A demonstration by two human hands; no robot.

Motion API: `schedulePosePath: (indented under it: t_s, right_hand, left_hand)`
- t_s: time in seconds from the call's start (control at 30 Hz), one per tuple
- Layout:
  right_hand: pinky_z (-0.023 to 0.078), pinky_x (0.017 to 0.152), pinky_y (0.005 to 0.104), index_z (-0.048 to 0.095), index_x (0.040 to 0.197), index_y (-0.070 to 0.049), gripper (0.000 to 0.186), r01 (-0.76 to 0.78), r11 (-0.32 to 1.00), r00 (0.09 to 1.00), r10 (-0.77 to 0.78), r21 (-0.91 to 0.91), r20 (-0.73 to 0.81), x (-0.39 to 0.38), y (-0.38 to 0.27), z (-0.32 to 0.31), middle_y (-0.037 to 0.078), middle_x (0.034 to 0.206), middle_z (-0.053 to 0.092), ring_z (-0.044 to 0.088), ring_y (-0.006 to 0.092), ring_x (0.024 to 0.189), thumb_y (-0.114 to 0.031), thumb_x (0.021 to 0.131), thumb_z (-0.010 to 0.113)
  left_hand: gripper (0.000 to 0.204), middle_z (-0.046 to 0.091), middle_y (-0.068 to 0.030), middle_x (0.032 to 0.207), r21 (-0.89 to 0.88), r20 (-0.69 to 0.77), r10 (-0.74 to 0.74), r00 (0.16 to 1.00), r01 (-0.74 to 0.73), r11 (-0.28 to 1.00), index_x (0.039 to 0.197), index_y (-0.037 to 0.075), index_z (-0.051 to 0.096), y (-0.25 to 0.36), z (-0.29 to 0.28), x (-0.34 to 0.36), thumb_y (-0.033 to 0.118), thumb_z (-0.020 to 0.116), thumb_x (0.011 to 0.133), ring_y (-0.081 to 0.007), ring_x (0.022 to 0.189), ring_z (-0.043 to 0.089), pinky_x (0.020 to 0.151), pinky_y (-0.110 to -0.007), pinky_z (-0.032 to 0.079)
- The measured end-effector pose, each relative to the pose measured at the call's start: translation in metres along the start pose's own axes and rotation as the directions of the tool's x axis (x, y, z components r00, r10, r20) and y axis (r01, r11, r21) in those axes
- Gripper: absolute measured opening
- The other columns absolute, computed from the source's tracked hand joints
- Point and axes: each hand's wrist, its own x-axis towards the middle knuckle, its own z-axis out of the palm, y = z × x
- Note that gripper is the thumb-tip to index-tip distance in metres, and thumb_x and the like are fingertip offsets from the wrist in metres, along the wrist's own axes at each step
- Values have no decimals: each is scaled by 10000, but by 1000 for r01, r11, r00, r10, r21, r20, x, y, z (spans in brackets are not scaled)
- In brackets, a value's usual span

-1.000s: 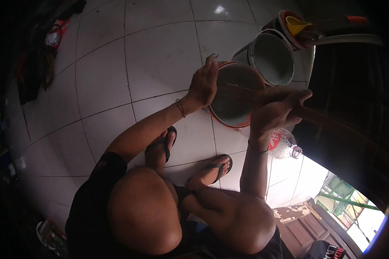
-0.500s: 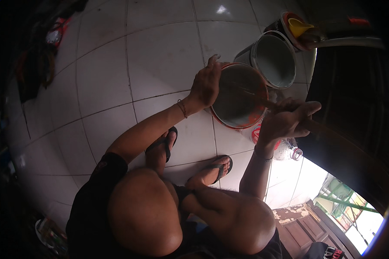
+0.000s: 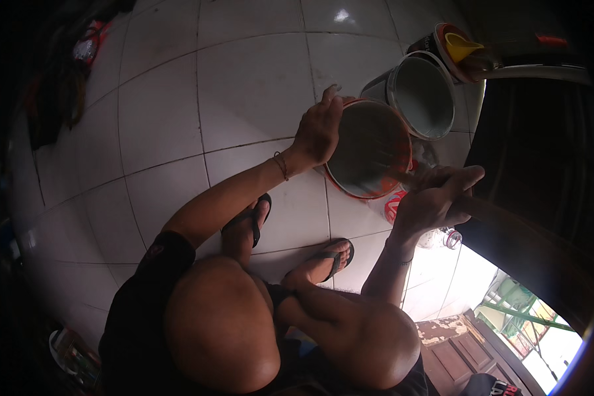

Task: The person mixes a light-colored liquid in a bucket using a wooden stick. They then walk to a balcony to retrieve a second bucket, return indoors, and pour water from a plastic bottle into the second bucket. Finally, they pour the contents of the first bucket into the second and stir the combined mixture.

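Observation:
My left hand (image 3: 319, 132) grips the left side of a round bucket (image 3: 360, 196) with an orange rim, thumb and fingers closed over the edge. Inside the bucket is a dull greyish content, with reddish-orange smears along the right inner wall. My right hand (image 3: 434, 199) is wrapped around a wooden stick (image 3: 402, 178) that slants into the bucket over its near right rim. The end of the stick inside the bucket is hard to make out.
Behind the bucket stands a second pail (image 3: 421, 96) with a pale rim, then a dark container holding a yellow funnel (image 3: 461, 47). A clear plastic bottle (image 3: 442, 237) lies under my right wrist. White floor tiles (image 3: 257, 86) surround my sandalled feet; a brown wooden door (image 3: 465, 350) is at lower right.
My right hand has shifted slightly left, and the stick has swung toward the near right side of the bucket. My left hand keeps its hold on the rim.

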Motion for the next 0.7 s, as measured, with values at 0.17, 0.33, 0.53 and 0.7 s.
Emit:
schedulePosePath:
  t_s: [0.17,0.33,0.53,0.7]
  right_hand:
    - [306,400,248,427,593,-121,553,-123,946,988,88,299,129,-18,-6,17,-15,463,373,330,74,377,-370,1086,423]
    - [350,464,248,476,652,-76,507,142,989,989,-140,38,-40,15,22,9,12,483,441,392,102,394,-285,1103,377]
    - [289,401,225,450,635,-98,519,-2,996,975,-19,94,221,-17,-15,1,-8,499,383,331,84,399,-372,1076,448]
    - [334,428,232,454,660,-73,475,99,956,991,-119,275,56,0,1,31,-1,499,462,446,76,426,-256,1095,402]
  left_hand:
    - [325,474,-350,1285,23,11,-54,998,54,998,1224,-59,489,15,-5,3,77,342,967,-494,971,601,896,-519,498]
    - [306,470,-352,1286,51,-44,68,997,-66,997,1201,-46,511,9,-1,1,63,381,947,-492,937,609,860,-519,510]
    - [385,575,-289,1212,48,27,-56,998,55,997,1278,-61,466,11,-3,2,138,270,1013,-470,980,619,890,-498,498]
    - [296,469,-364,1273,0,22,-112,994,112,994,1194,-54,506,23,-7,6,30,409,928,-491,923,612,825,-524,522]
